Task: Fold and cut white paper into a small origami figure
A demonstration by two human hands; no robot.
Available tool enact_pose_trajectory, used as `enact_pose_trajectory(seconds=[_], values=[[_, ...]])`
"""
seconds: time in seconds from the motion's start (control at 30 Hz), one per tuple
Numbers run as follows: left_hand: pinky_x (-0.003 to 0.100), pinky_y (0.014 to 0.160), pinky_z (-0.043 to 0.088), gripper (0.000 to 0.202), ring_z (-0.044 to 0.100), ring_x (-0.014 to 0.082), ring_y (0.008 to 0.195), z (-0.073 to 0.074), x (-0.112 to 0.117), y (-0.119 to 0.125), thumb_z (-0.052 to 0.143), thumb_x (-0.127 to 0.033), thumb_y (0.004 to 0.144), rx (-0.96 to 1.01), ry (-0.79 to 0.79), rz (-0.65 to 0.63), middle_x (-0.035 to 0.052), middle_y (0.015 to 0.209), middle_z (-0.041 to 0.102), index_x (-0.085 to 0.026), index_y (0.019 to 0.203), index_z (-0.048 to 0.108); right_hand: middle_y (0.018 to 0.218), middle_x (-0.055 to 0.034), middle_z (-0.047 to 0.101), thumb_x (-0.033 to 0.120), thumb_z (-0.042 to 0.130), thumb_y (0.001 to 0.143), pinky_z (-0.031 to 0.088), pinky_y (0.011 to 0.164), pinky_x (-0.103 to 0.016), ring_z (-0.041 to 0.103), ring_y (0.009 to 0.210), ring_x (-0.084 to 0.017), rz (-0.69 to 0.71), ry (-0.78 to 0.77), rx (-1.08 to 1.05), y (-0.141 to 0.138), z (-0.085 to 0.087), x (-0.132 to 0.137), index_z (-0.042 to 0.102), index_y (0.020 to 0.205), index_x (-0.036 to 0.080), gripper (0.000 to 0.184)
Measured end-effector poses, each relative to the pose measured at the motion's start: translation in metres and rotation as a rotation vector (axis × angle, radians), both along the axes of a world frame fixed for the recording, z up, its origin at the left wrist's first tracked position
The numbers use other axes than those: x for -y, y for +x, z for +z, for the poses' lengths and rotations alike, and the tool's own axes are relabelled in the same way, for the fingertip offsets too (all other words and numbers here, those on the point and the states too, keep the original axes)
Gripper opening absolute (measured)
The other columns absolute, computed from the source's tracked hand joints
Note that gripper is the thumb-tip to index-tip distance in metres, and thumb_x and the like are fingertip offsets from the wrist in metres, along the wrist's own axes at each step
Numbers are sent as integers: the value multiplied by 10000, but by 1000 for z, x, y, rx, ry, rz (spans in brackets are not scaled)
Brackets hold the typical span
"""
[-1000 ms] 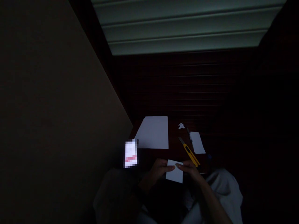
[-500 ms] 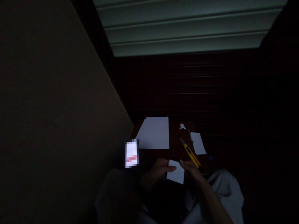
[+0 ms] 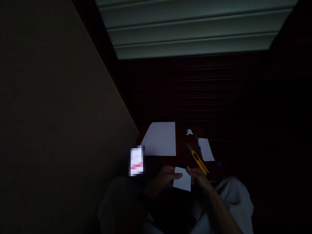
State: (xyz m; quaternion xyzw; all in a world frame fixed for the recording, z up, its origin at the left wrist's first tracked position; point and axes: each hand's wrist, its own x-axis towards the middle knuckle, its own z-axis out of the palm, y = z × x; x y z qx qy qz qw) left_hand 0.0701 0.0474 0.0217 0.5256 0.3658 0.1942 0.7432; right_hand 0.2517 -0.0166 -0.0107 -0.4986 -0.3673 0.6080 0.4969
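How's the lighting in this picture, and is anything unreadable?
Head view: very dim, the right side almost black; head view: the held white paper and pale slats stand out; head view: the bright rectangle is pixelated, its content unreadable.

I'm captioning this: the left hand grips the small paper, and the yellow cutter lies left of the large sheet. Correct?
Wrong side: the head view shows the yellow cutter right of the large sheet. The left hand does grip the small paper.
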Motion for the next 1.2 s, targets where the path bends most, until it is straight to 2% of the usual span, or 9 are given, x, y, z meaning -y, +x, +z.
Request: enact_pose_trajectory(seconds=[0.1,0.23,0.37,0.47,0.57,0.77,1.0,1.2], values=[[318,668,471,377,656,248,728,2,1,1,751,-370,645,19,-10,15,158,826,707,-51,843,715,414,15,474,560,523,809,301,475,-236,413,418,-93,-18,-5,2,-1,4,1,469,415,170,557],[313,662,470,372,654,233,709,-2,-1,0,755,-362,644,16,-3,53,152,825,706,-53,846,711,524,-2,559,555,549,792,355,547,-245,486,514,-119,40,23,0,2,8,1,573,516,151,490],[315,663,470,369,652,232,711,-8,-2,-2,754,-356,648,21,-5,21,152,832,705,-51,851,709,556,-6,577,495,599,782,352,554,-247,492,537,-123,94,37,3,3,3,0,616,566,136,420],[316,678,470,368,652,236,734,-9,-2,-2,742,-358,662,35,11,21,150,835,704,-50,861,710,511,8,546,479,597,791,340,534,-240,466,501,-110,45,46,28,2,0,0,588,529,140,428],[308,655,467,368,648,228,700,-7,-2,-2,743,-374,656,16,32,56,143,796,705,-52,831,714,504,12,536,476,594,794,338,526,-236,459,497,-106,22,65,63,0,1,0,578,524,144,428],[300,642,464,406,644,224,681,-1,-2,-4,764,-406,617,3,29,88,131,769,705,-60,826,717,542,9,551,466,649,751,357,556,-237,471,530,-109,89,48,65,3,-1,0,634,596,136,365],[286,634,458,366,638,202,664,1,-1,-1,754,-382,640,30,22,115,128,775,706,-62,814,716,544,13,543,521,644,724,358,552,-247,477,533,-118,34,49,88,2,4,2,618,567,145,409],[287,624,463,353,638,206,659,9,-1,-1,754,-381,635,3,64,139,117,758,706,-67,791,717,546,15,534,533,656,708,340,537,-241,453,520,-112,109,45,63,1,-1,1,601,584,148,408]])
